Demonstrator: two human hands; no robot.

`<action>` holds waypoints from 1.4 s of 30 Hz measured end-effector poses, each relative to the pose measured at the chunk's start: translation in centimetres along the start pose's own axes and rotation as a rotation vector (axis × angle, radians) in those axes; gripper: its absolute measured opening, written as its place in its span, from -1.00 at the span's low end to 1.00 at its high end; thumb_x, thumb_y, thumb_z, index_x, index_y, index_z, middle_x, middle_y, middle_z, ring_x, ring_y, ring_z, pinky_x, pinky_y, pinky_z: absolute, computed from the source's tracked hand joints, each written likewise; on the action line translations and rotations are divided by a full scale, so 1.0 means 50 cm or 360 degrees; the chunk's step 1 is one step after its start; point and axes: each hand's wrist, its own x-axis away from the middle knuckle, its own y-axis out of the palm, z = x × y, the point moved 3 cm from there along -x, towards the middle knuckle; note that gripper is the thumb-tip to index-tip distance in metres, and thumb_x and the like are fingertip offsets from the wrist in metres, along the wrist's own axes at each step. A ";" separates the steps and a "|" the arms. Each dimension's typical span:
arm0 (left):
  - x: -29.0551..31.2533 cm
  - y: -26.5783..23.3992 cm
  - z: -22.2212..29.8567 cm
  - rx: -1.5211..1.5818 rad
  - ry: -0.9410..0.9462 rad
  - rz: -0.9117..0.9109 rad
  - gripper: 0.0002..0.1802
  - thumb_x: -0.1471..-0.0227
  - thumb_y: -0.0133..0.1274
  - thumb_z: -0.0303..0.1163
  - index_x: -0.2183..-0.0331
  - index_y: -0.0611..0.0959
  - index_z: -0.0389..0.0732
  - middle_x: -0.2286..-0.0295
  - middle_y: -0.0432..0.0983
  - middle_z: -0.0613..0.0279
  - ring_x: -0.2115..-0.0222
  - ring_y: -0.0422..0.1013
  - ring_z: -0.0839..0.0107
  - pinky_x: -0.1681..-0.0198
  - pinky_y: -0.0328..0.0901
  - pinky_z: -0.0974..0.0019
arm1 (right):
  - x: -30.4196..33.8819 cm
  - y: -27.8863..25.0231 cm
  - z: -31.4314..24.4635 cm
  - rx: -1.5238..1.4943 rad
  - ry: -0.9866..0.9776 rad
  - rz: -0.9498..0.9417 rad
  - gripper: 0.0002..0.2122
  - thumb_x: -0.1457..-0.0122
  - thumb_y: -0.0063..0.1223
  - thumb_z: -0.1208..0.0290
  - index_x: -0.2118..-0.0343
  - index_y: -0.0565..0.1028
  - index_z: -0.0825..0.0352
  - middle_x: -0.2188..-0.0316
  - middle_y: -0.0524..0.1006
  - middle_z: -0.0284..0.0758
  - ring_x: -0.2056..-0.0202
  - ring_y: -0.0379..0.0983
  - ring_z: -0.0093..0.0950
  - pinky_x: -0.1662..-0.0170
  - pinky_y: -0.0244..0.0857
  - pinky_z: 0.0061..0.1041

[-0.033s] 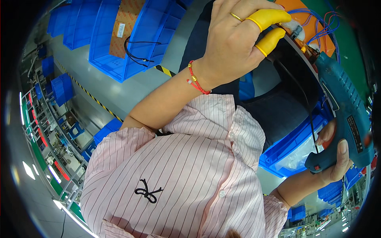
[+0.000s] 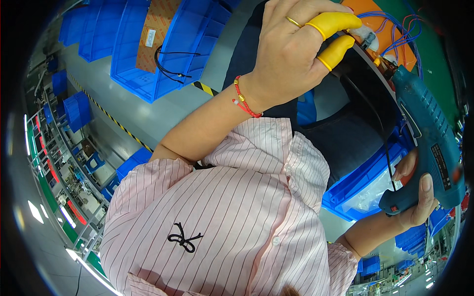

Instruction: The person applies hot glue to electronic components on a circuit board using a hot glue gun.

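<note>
Two yellow finger cots point(image 2: 335, 52) cover fingers of my left hand point(image 2: 291, 59). Its fingertips are pinched on a small whitish translucent part point(image 2: 366, 38) at the bench edge, though the fingers hide some of it. A teal hot glue gun point(image 2: 429, 128) is gripped in my right hand point(image 2: 419, 202), with the thumb along its side and a finger near the orange trigger. The gun's nozzle point(image 2: 390, 66) points at the whitish part, close to it; whether they touch I cannot tell. Blue wires point(image 2: 395, 37) loop beside the part over an orange surface point(image 2: 370, 7).
A green mat point(image 2: 442, 64) lies beyond the wires. The gun's black cord point(image 2: 377, 116) hangs near my lap. Blue bins point(image 2: 133, 64) stand at the upper left, one with a black cable point(image 2: 160, 64) and brown cardboard point(image 2: 150, 37). Another blue bin point(image 2: 340, 200) with clear bags sits below the bench.
</note>
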 end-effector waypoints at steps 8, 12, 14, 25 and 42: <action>0.003 0.003 -0.009 0.0021 0.0092 0.0079 -0.69 0.22 0.21 -0.56 0.29 0.63 -0.20 0.30 0.50 0.24 0.27 0.40 0.28 0.18 0.21 0.33 | 0.007 0.000 0.002 -0.0128 -0.0069 0.0006 -0.44 -0.04 0.01 0.24 0.01 0.23 0.62 0.64 0.39 -0.15 0.70 0.34 -0.49 0.60 0.33 -0.54; 0.005 0.005 -0.014 0.0012 0.0167 0.0108 -0.69 0.22 0.21 -0.56 0.29 0.63 -0.20 0.30 0.51 0.24 0.29 0.40 0.28 0.18 0.21 0.33 | 0.010 -0.003 0.004 -0.0134 -0.0094 0.0018 -0.47 -0.06 -0.01 0.29 0.01 0.22 0.62 0.63 0.39 -0.14 0.69 0.34 -0.48 0.60 0.32 -0.55; 0.004 0.005 -0.014 0.0010 0.0194 0.0122 -0.69 0.22 0.20 -0.57 0.29 0.63 -0.20 0.30 0.51 0.24 0.29 0.40 0.28 0.18 0.21 0.33 | 0.008 0.001 0.001 -0.0151 -0.0106 -0.0001 -0.48 -0.07 -0.02 0.31 0.00 0.21 0.62 0.63 0.39 -0.14 0.69 0.33 -0.49 0.61 0.31 -0.55; 0.003 0.009 -0.021 0.0052 0.0284 0.0222 -0.70 0.23 0.21 -0.57 0.31 0.64 -0.21 0.32 0.52 0.23 0.31 0.41 0.28 0.21 0.22 0.34 | 0.012 0.003 0.000 -0.0165 -0.0112 0.0022 -0.49 -0.05 -0.08 0.37 -0.01 0.20 0.63 0.64 0.38 -0.13 0.71 0.31 -0.49 0.60 0.30 -0.55; 0.024 -0.012 0.011 0.0261 -0.0569 0.0003 -0.71 0.33 0.24 -0.54 0.39 0.67 -0.11 0.33 0.53 0.35 0.27 0.36 0.36 0.17 0.17 0.30 | 0.015 0.014 -0.014 -0.0117 -0.0129 0.0086 -0.45 -0.04 -0.02 0.28 0.01 0.21 0.65 0.65 0.39 -0.11 0.69 0.33 -0.45 0.58 0.29 -0.53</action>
